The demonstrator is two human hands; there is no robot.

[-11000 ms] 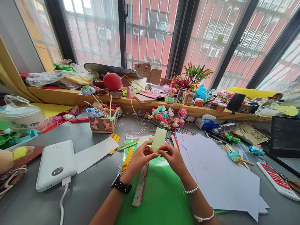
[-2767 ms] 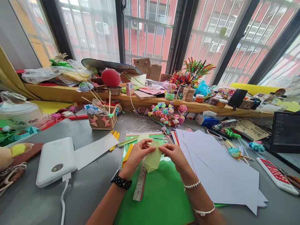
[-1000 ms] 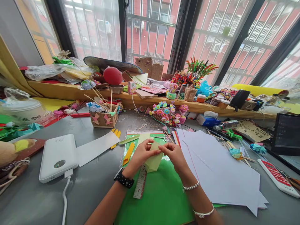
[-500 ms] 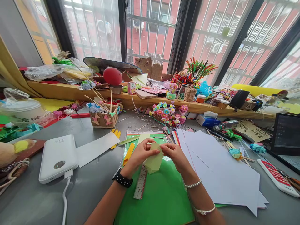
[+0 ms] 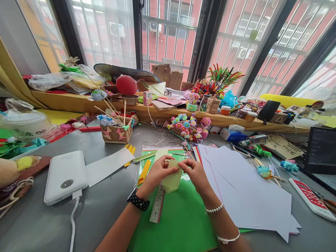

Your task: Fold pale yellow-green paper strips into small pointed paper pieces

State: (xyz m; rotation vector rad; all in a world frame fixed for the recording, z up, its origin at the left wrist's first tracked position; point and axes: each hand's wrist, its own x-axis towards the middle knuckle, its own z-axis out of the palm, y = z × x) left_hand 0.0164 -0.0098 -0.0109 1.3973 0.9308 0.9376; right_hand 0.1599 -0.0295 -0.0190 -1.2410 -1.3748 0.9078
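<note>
Since the earliest view, the pale green paper [image 5: 172, 182] has shifted from standing above the fingertips to hanging below them, its lower end now tapered. Left hand [image 5: 159, 172]: thumb laid across the paper's face, clamping its upper part. Right hand [image 5: 194, 173]: thumb and forefinger pinched together at the upper right corner. The paper is positioned over the green sheet [image 5: 183, 224], beside the printed ruler [image 5: 156, 206].
</note>
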